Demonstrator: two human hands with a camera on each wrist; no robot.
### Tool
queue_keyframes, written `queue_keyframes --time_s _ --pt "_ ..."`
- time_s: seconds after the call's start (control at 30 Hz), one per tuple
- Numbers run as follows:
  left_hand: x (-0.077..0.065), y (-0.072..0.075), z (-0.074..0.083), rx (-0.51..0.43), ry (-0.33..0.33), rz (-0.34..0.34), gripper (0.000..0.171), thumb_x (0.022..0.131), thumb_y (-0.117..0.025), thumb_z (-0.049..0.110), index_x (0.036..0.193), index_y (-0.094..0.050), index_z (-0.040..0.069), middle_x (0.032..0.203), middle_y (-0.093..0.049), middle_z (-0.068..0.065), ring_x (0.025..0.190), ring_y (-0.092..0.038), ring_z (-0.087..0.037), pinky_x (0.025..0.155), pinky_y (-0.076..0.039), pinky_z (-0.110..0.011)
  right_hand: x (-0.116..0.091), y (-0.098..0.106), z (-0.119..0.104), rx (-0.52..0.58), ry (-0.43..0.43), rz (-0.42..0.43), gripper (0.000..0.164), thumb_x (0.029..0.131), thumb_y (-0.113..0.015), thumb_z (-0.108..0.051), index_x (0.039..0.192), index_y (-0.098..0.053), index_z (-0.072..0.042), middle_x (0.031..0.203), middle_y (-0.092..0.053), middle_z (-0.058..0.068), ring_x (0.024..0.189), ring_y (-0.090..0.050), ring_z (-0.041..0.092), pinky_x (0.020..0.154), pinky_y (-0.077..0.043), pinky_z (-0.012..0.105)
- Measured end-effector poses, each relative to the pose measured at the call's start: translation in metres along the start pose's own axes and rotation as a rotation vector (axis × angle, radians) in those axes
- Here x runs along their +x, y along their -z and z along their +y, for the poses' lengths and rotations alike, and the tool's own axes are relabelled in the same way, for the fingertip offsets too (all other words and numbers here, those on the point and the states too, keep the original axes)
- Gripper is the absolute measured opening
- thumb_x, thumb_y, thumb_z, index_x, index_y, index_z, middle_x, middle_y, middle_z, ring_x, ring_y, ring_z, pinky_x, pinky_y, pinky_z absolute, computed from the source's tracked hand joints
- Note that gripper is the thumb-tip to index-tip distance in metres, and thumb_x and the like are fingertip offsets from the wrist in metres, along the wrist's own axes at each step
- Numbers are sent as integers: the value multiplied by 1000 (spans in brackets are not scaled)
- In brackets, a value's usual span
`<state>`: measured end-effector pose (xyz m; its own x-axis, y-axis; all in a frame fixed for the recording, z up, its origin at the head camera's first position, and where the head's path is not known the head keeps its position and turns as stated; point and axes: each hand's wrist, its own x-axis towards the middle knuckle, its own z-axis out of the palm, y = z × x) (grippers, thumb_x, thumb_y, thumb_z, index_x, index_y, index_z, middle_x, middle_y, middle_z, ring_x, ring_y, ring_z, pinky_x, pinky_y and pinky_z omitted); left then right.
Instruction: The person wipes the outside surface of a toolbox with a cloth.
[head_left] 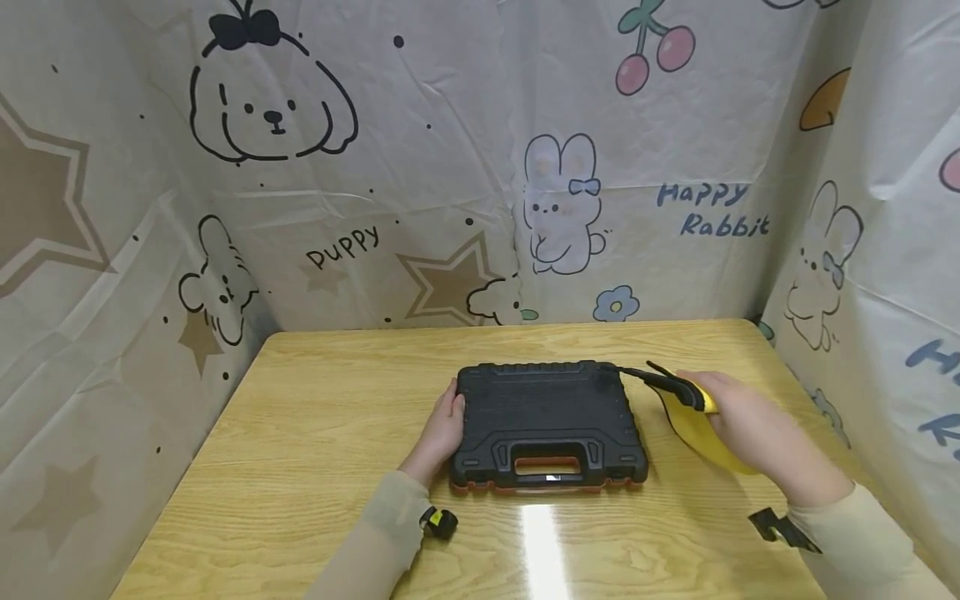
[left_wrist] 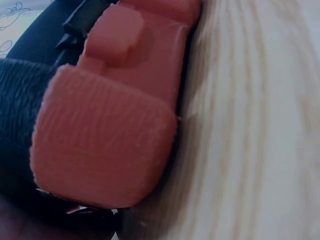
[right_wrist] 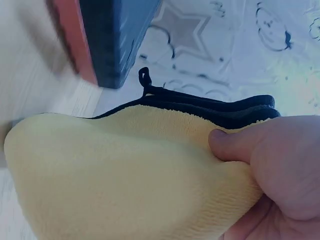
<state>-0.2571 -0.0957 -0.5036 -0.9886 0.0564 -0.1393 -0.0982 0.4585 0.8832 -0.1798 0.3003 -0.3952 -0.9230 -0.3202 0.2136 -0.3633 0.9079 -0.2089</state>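
Observation:
A black plastic tool case (head_left: 551, 408) with an orange-red lower half lies on the table, its carry handle (head_left: 553, 460) toward me. My left hand (head_left: 438, 429) holds its left edge, with most fingers hidden. The left wrist view shows the case's red corner (left_wrist: 105, 140) close up against the wood. To the right of the case, my right hand (head_left: 738, 421) grips a folded yellow cloth (right_wrist: 115, 170) with black trim, thumb on top. One black strip of the cloth reaches to the case's far right corner. A small black loop (right_wrist: 144, 77) sticks up from the trim.
The light wood table (head_left: 315, 417) carries a bright glare streak in front of the case. White printed sheets (head_left: 435, 167) with cartoon animals hang behind it and at both sides. Each wrist bears a black strap, the left one with a small black device (head_left: 440, 523).

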Motion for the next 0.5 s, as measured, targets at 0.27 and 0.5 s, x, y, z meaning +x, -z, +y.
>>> queue_keyframes --time_s 0.27,0.5 --pt "1 -1 -1 -4 -12 4 56 114 -29 23 164 -18 0 168 -21 -26 157 -18 -42 128 -17 -57 20 2 29 -1 -60 -22 57 84 -55 19 139 -56 7 132 -61 35 122 -57 56 104 -46 67" --pt "0 1 -1 3 -21 14 56 114 -29 22 163 -19 0 168 -22 -27 156 -19 -43 128 -18 -56 27 -7 44 5 -106 24 53 88 -55 16 140 -54 9 133 -59 37 123 -55 57 105 -44 68"
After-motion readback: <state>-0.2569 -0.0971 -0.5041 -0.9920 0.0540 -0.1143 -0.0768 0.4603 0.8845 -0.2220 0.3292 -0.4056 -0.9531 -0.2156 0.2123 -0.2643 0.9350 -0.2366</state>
